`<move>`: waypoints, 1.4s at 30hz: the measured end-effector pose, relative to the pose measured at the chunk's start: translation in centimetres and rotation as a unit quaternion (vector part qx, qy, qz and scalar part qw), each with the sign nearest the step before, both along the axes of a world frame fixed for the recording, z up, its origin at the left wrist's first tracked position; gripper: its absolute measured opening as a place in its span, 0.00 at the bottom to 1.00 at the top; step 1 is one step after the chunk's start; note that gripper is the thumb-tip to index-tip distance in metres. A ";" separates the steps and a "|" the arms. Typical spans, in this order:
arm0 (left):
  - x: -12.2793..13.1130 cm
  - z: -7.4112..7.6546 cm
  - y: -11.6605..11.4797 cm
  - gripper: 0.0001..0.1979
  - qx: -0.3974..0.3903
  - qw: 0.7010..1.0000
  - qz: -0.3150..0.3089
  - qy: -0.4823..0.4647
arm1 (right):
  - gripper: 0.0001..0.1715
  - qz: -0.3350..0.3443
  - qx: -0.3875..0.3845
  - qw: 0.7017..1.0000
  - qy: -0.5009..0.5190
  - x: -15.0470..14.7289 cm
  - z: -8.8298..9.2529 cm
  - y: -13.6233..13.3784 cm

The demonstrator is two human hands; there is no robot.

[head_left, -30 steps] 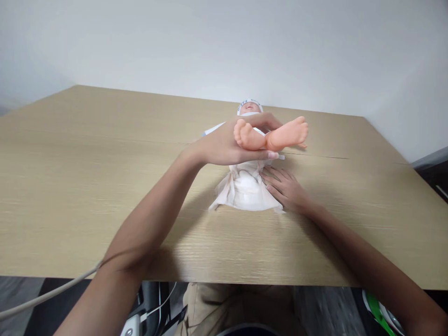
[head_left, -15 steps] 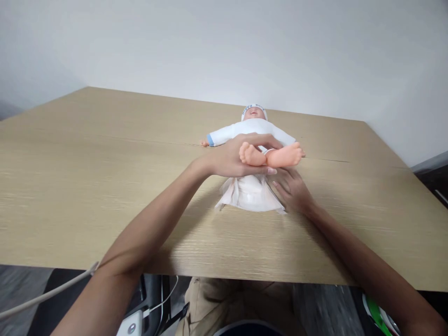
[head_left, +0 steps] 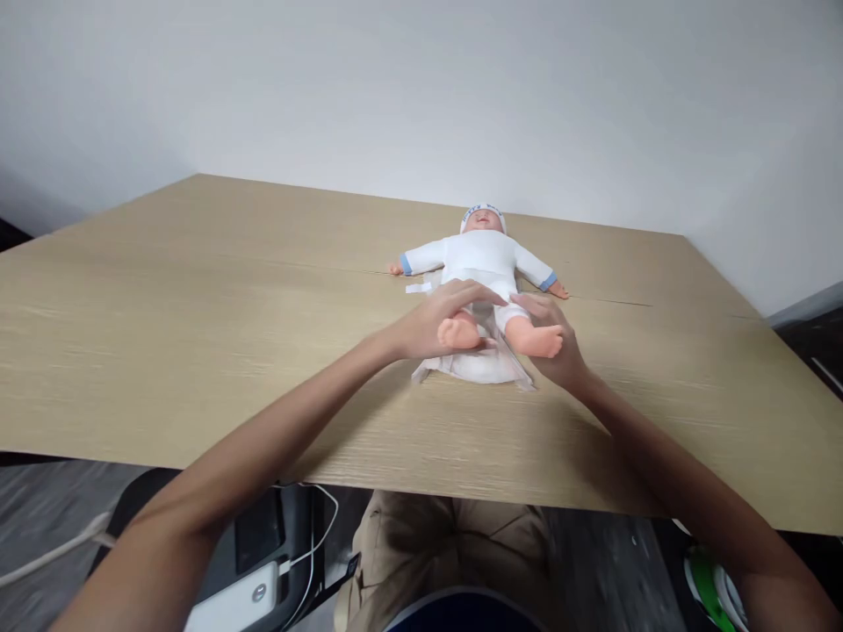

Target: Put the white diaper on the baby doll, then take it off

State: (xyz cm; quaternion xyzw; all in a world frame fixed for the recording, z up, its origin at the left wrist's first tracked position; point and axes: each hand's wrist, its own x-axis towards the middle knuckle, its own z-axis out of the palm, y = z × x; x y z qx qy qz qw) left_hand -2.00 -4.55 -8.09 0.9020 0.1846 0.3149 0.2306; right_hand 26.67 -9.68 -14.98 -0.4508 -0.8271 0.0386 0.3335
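The broad pale wooden bench (head_left: 198, 333) fills most of my view, with a plain white wall behind it. Towards its far side the doll (head_left: 484, 256) lies on its back in a white suit and cap, head away from me, arms spread, bare feet pointing at me. Under its bottom a white diaper (head_left: 480, 370) is spread open on the bench. My left hand (head_left: 431, 323) wraps one leg just above the foot, its fingers (head_left: 474, 292) curled over the top. My right hand (head_left: 559, 351) sits behind the other foot, its fingers (head_left: 535, 305) apart and laid flat against the doll's hip.
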 end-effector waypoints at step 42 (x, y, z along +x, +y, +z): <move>-2.7 -3.0 6.1 0.14 0.025 0.980 0.182 0.076 | 0.26 -0.025 -0.029 0.999 -0.014 -0.8 2.8 5.0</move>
